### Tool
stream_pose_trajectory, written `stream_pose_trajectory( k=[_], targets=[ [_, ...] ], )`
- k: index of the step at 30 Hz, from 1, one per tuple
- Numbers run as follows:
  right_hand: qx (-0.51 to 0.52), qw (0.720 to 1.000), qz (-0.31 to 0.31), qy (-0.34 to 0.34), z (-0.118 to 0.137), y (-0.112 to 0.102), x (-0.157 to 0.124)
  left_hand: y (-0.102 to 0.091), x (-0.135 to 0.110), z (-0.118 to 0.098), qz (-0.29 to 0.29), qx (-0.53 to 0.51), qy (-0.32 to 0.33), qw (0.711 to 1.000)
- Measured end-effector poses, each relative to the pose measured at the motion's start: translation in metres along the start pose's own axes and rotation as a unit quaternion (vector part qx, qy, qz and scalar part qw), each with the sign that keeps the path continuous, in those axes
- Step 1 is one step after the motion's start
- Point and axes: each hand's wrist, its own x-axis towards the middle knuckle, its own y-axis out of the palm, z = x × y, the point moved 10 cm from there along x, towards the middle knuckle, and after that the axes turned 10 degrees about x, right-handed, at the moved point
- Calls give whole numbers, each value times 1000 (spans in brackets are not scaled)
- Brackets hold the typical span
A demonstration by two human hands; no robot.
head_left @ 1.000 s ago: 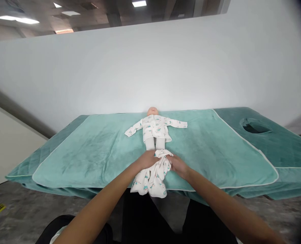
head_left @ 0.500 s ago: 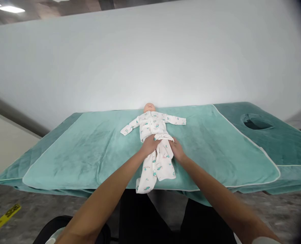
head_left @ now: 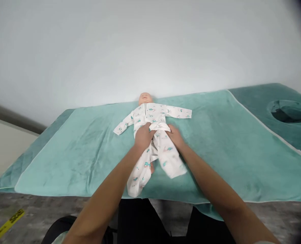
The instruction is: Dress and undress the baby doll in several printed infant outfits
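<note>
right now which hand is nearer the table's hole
Right. The right hand rests on the doll's hip toward the hole; the left hand is farther, on its other hip.

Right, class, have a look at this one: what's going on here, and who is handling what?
A person stands at a padded table covered with a teal towel. A baby doll in a patterned top lies on its back on the towel, head towards the wall and arms spread. The person's left hand and right hand are both at the doll's waist, on the waistband of matching trousers, whose legs trail towards the near edge.
</note>
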Motion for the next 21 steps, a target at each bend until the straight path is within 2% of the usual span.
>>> stream_pose_trajectory(
  k=[3, 5, 9, 11, 14, 17, 19, 21],
  targets=[
    [13, 999, 44, 7, 0, 8, -5, 9, -4, 3, 3, -38, -2, 999],
    [15, 999, 50, 11, -2, 7, -5, 11, -9, 2, 26, -95, 7, 995],
    [29, 999, 20, 18, -8, -1, 3, 21, -24, -4, 141, -222, 52, 963],
    [68, 997, 11, 27, -13, -3, 4, 24, -30, -8, 172, -269, 89, 943],
    [179, 982, 18, 52, -19, 3, 1, 30, -34, -12, 167, -290, 127, 934],
    [280, 953, 62, 95, -24, 18, -7, 32, -35, -20, 137, -251, 147, 947],
    [308, 940, 80, 123, -28, 25, -12, 32, -39, -28, 128, -214, 143, 958],
    [319, 934, 77, 142, -31, 26, -14, 32, -44, -33, 136, -206, 108, 963]
  ],
)
